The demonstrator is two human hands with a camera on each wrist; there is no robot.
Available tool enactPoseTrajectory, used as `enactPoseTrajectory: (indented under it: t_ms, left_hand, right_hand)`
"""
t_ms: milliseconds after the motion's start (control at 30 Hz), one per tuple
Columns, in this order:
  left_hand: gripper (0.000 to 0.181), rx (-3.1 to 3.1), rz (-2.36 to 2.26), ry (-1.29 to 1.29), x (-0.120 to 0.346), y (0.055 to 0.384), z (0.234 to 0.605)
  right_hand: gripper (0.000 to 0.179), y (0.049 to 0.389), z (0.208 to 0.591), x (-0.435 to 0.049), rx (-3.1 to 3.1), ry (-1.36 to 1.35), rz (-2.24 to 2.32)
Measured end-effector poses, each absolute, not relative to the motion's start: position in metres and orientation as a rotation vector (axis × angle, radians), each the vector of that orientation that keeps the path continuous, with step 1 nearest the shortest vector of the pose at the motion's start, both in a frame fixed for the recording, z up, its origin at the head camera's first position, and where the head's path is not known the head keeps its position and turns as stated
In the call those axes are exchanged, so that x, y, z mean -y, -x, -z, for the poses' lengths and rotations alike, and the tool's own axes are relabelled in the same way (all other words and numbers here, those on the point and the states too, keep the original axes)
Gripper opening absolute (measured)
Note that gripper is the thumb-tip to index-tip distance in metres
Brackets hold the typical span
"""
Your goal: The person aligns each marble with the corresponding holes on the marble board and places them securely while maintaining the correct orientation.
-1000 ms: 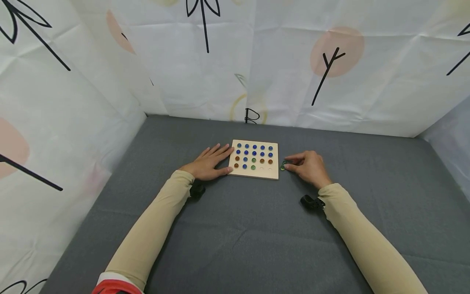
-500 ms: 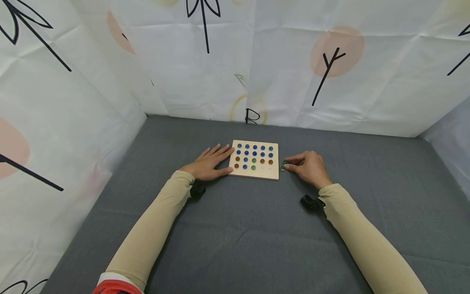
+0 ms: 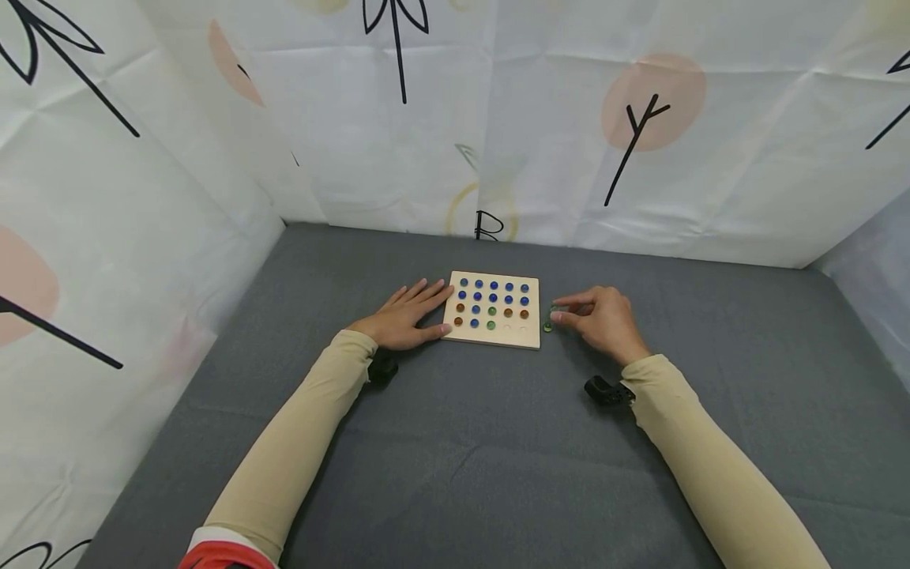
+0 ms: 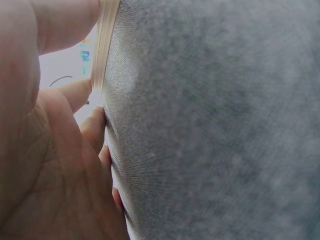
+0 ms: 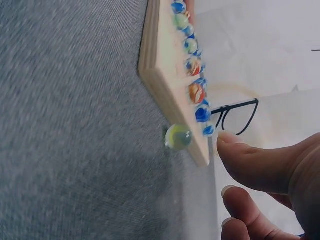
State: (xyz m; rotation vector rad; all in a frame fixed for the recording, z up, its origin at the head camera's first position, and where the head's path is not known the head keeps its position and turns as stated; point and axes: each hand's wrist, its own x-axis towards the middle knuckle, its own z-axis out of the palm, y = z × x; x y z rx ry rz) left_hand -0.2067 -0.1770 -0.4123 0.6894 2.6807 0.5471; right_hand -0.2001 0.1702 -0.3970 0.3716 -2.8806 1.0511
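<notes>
A square wooden board (image 3: 498,333) lies on the grey cloth, with rows of blue, green and brownish-red marbles in its hollows. Two hollows at its near right corner hold no marble. My left hand (image 3: 407,318) is flat with fingers spread, thumb and index fingertip touching the board's left side. Just right of the board, my right hand (image 3: 604,322) has thumb and index finger close together, pinching what looks like a greenish marble (image 3: 555,308); the right wrist view hides it behind the thumb (image 5: 260,167). A yellow-green marble (image 5: 178,137) rests on the cloth beside the board's right edge.
Grey cloth (image 3: 455,458) covers the table. White printed sheets (image 3: 554,158) hang behind it and along the left side. A dark wrist camera (image 3: 606,390) sits under the right wrist, another (image 3: 382,369) under the left.
My right hand has lifted and shifted slightly right, taking one greenish marble from beside the other, which stays on the cloth. The left hand and board have not moved.
</notes>
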Motion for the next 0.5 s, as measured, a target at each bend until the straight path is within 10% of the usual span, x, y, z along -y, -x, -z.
enactPoseTrajectory:
  t_ms: [500]
  left_hand:
    - [0.074, -2.684, -0.534, -0.680, 0.176, 0.206, 0.411]
  right_hand:
    - [0.022, 0.188, 0.398, -0.152, 2.855, -0.430, -1.086]
